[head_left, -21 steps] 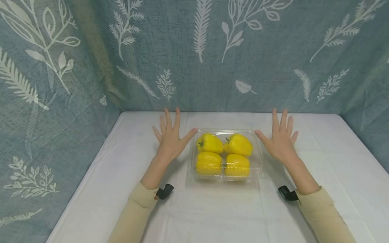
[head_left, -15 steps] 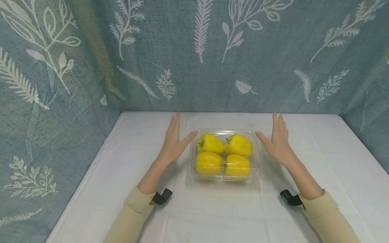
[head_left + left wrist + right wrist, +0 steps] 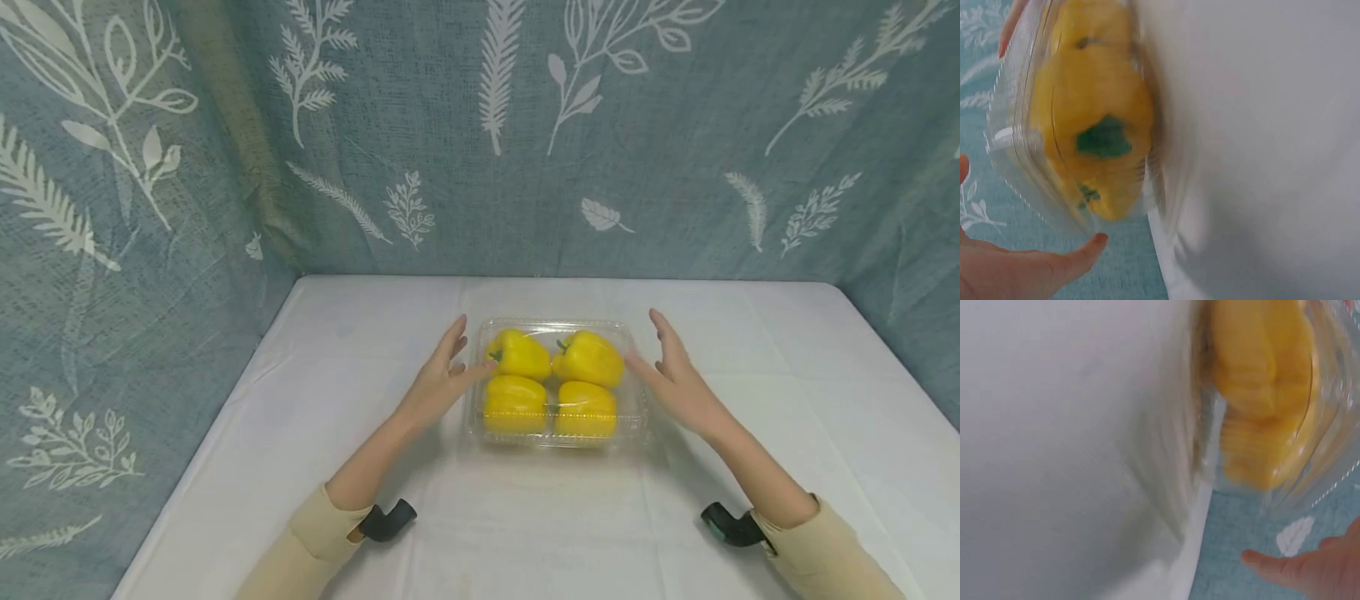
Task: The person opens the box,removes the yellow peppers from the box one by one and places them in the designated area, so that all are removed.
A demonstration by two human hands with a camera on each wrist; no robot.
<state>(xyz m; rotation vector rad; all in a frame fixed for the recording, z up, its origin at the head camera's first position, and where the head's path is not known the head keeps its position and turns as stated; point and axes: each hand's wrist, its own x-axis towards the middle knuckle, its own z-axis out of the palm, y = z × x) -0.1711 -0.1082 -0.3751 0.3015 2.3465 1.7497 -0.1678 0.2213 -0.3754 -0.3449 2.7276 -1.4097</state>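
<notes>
A clear plastic clamshell box (image 3: 555, 442) sits on the white-covered table in the head view, its lid down. Inside it are several yellow bell peppers (image 3: 588, 358), two of them with green stems showing. Along the box's left side my left hand (image 3: 435, 387) is held with thumb and fingers apart, the thumb overlapping the box's edge in this view. On the opposite side my right hand (image 3: 678, 387) mirrors it, thumb at the box's right edge. Neither hand grips anything. Both wrist views show a thumb close to the box wall, the right one slightly blurred.
The white tablecloth (image 3: 540, 533) covers the table. A blue-grey curtain (image 3: 450, 200) printed with white leaves hangs behind and to the left. Each wrist wears a black camera mount, the left mount (image 3: 388, 521) and the right mount (image 3: 731, 527).
Both hands have drawn back toward the person and turned from palms-down with spread fingers to palms facing inward beside the box. The box and peppers have not moved.
</notes>
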